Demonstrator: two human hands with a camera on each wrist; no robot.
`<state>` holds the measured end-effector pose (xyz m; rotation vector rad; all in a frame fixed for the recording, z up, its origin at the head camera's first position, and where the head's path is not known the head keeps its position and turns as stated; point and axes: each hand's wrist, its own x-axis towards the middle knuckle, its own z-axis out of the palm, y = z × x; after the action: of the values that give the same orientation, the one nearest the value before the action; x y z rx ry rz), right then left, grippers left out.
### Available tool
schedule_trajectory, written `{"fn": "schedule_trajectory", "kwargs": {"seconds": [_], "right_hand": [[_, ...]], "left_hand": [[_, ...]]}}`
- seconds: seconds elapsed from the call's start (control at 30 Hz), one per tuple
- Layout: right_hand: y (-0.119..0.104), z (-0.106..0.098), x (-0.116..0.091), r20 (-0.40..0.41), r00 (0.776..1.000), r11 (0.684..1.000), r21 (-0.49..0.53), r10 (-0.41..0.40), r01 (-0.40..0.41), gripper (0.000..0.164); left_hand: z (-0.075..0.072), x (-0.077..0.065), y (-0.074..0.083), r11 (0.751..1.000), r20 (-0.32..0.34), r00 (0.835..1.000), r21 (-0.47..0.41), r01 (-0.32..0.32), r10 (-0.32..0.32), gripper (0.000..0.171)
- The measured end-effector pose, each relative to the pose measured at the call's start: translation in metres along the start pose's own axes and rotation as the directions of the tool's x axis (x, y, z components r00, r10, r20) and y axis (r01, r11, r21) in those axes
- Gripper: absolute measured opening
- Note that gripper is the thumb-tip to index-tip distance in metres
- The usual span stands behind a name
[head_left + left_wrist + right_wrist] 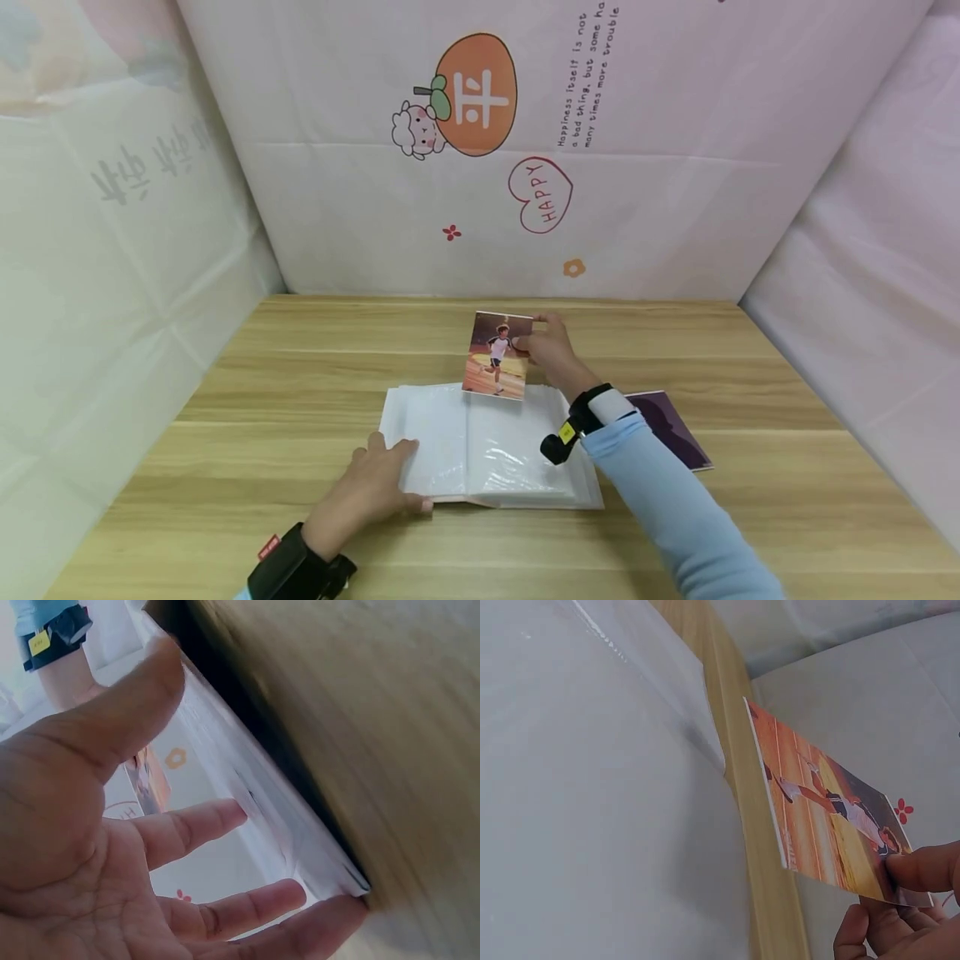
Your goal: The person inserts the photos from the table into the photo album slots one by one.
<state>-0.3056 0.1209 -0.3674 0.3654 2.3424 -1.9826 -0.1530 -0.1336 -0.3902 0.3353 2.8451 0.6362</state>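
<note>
Your right hand point(553, 348) is pinching the stiff, flat, rectangular card point(486, 371) between thumb and fingers, and you are holding it by the album's far edge, its lower end overlapping the pages in the head view. The album point(435, 437) is lying open, its glossy, wrinkled plastic sleeves catching the light. Your left hand point(375, 482) is touching the album's near left corner, fingers spreading loosely, grasping nothing. Beneath, the wood-grained table point(225, 467) is showing long streaks.
</note>
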Motion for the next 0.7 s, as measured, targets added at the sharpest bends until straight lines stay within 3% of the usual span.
{"fn": "schedule_trajectory", "kwargs": {"seconds": [0.3, 0.47, 0.7], "right_hand": [[0.001, 0.022, 0.004, -0.012, 1.000, 1.000, 0.029, 0.003, -0.003, 0.052], [0.003, 0.029, 0.010, -0.026, 0.998, 0.996, 0.067, -0.051, 0.052, 0.057], [0.001, 0.043, 0.017, -0.040, 0.995, 0.985, 0.146, -0.092, 0.097, 0.047]], "left_hand": [[0.002, 0.003, 0.003, 0.999, -0.017, 0.999, 0.014, -0.033, 0.034, 0.085], [0.002, 0.004, 0.004, 1.000, -0.012, 1.000, 0.011, -0.023, 0.023, 0.095], [0.003, 0.004, 0.003, 0.999, 0.005, 0.999, 0.002, -0.040, 0.039, 0.083]]}}
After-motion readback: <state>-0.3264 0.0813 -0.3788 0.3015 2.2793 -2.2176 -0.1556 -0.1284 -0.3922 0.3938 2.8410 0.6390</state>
